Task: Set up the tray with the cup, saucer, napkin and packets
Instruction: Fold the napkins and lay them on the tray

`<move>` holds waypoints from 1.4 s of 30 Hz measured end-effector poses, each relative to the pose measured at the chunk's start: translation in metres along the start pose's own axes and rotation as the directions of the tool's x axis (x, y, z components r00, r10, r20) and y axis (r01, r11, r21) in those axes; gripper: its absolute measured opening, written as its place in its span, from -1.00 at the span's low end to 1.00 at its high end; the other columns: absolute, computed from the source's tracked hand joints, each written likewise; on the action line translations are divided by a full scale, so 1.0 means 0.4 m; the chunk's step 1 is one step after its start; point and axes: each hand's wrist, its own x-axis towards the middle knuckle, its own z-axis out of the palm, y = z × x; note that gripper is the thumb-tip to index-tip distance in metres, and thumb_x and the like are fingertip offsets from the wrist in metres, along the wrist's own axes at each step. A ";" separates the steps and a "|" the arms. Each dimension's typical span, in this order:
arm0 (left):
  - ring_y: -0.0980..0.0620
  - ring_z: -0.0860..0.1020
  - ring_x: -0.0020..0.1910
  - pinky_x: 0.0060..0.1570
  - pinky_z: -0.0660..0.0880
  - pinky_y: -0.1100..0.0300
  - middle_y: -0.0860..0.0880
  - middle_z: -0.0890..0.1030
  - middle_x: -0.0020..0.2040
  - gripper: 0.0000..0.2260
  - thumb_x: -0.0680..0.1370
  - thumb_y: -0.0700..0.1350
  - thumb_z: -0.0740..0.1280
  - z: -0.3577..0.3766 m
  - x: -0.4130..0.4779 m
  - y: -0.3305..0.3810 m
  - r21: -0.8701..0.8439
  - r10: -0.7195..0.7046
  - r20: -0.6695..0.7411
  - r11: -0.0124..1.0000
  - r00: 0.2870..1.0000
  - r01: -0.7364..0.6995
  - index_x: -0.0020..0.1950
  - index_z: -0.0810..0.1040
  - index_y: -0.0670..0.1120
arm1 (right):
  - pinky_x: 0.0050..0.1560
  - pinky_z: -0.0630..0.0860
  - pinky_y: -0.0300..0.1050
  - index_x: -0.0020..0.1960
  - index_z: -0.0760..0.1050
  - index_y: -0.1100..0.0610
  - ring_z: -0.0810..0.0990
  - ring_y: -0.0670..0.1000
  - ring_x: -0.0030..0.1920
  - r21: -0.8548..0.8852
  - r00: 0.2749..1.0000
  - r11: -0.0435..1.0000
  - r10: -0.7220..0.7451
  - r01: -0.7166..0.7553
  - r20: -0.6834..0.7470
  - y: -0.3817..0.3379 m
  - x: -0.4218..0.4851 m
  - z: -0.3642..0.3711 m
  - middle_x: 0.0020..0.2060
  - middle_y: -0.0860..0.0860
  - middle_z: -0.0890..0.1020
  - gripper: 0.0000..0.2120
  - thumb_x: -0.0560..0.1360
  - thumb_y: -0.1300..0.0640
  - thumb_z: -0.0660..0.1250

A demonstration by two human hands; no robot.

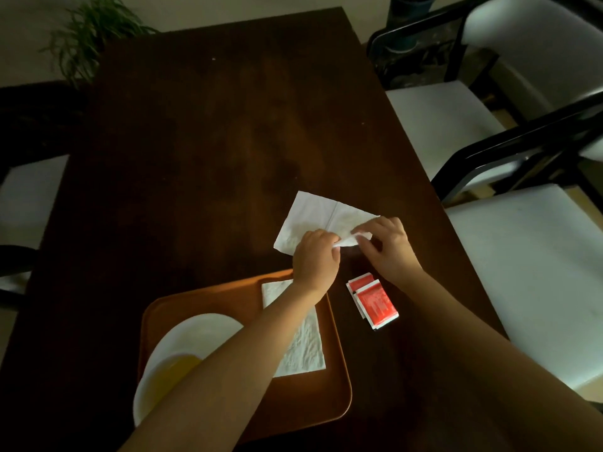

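Your left hand and right hand both pinch the white napkin, red packets just below your right wrist.

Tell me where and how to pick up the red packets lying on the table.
Pinch the overlapping red packets at their near right corner, coming from the right with the right hand. They lie flat on the dark wooden table, so only thin edges offer hold.

Packets right of tray
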 end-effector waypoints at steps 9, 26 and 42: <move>0.15 0.52 -0.09 -0.17 0.35 0.59 -0.09 0.65 -0.03 -0.85 0.49 -0.24 0.30 -0.100 0.006 0.010 -0.414 -0.120 -0.092 0.908 0.989 0.071 0.02 0.60 -0.15 | 0.21 0.35 -0.04 0.14 0.52 0.01 0.35 0.01 0.26 0.079 0.986 0.995 0.051 -0.065 0.158 -0.021 0.096 -0.081 0.19 -0.03 0.53 -0.66 0.47 0.31 0.18; -0.01 0.57 0.10 -0.06 0.52 0.21 -0.06 0.58 0.15 -0.73 0.51 -0.21 0.31 -0.219 0.036 -0.027 -0.767 -0.280 0.464 0.346 0.840 0.539 0.20 0.47 -0.08 | -0.21 0.59 -0.24 -0.07 0.54 0.03 0.64 -0.02 -0.08 0.607 0.919 0.705 0.173 -0.366 0.353 -0.062 0.104 -0.120 -0.09 -0.04 0.61 -0.94 0.46 0.12 0.35; 0.13 0.56 -0.03 -0.12 0.51 0.31 0.01 0.59 0.02 -0.79 0.53 -0.26 0.22 -0.213 0.156 -0.012 -0.716 -0.285 0.128 0.637 0.950 0.288 0.13 0.52 -0.10 | -0.07 0.59 -0.12 -0.01 0.56 0.11 0.63 0.04 -0.08 0.631 0.973 0.746 0.218 -0.213 0.072 -0.089 0.173 -0.119 -0.11 0.06 0.64 -0.87 0.48 0.10 0.35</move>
